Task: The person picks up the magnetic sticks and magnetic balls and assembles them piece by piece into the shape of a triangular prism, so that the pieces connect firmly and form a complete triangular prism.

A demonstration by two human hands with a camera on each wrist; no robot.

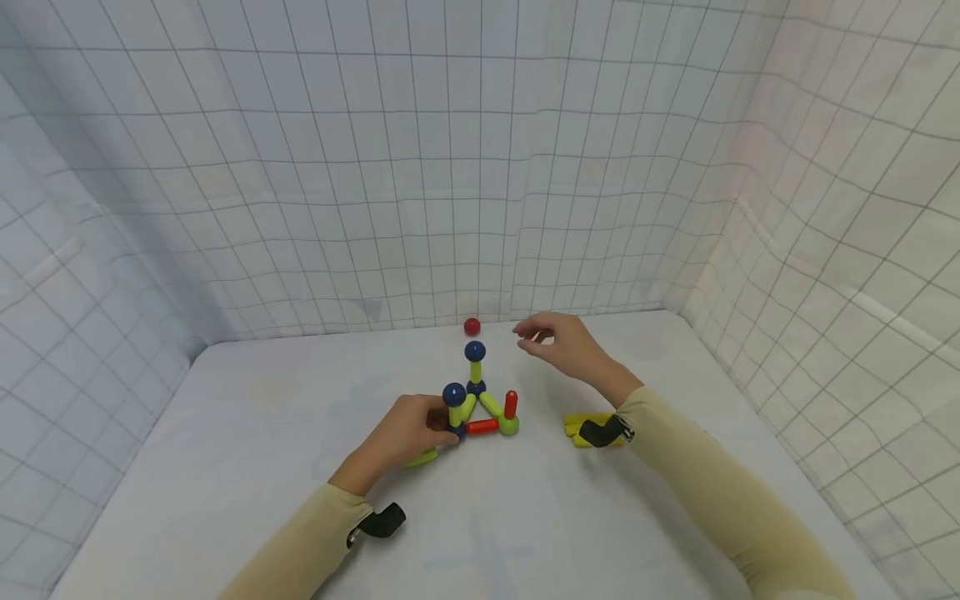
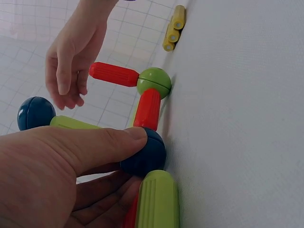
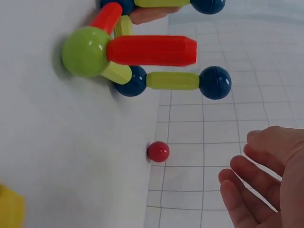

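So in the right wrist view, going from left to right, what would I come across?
Yellow piece at the left edge, green ball, red ball, right hand. Rods and blue balls overlapping these in order are left out.

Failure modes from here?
The glossy red ball, loose at the back, could roll if nudged. The left hand, gripping a glossy dark blue base ball, might pull its joints apart. The right hand could knock the upright ridged red rod, standing on a green ball, top free.
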